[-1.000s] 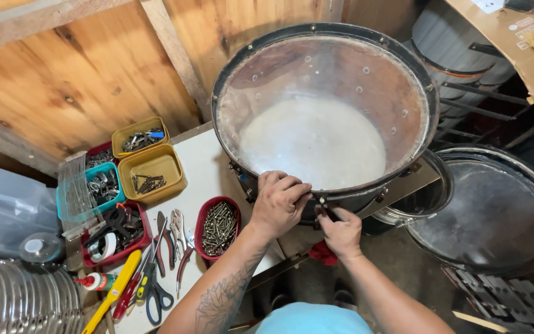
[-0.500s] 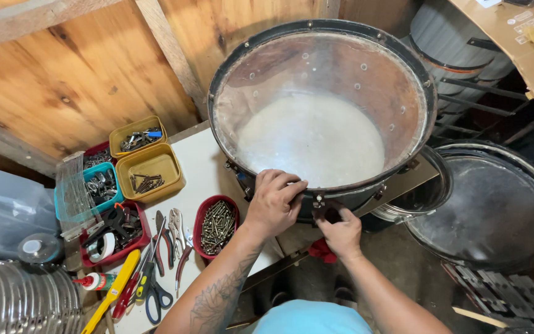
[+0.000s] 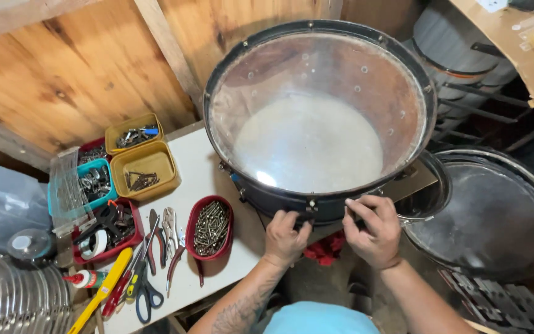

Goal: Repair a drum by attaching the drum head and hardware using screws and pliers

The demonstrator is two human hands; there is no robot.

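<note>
1. A large drum point(image 3: 316, 117) with a dark hoop and a clear head sat tilted on a white table point(image 3: 202, 185), its open face turned up toward the camera; a pale second skin showed through the clear one.
2. The left hand point(image 3: 285, 238) was at the near edge of the drum, fingers curled down against the black rim just left of a small metal lug point(image 3: 309, 205) — closed on the hoop rather than flat.
3. The right hand point(image 3: 372, 232) lay just right of that same lug, fingers bent and pinching at the rim; what sat between the fingertips (if anything) was too small to tell.
4. Left of the drum, on the table, stood a red oval tray point(image 3: 212, 227) full of screws, well apart from both hands.
5. Farther left of the drum were two yellow bins point(image 3: 143, 170) holding small metal parts, a teal bin point(image 3: 96, 180), and a red tray with tape rolls point(image 3: 103, 232).
6. Pliers and scissors point(image 3: 146, 291) lay loose beside the screw tray — nearer the table's front edge.
7. Right of the drum, lower down, rested a second drum point(image 3: 495, 216) with a dark, shiny head.
</note>
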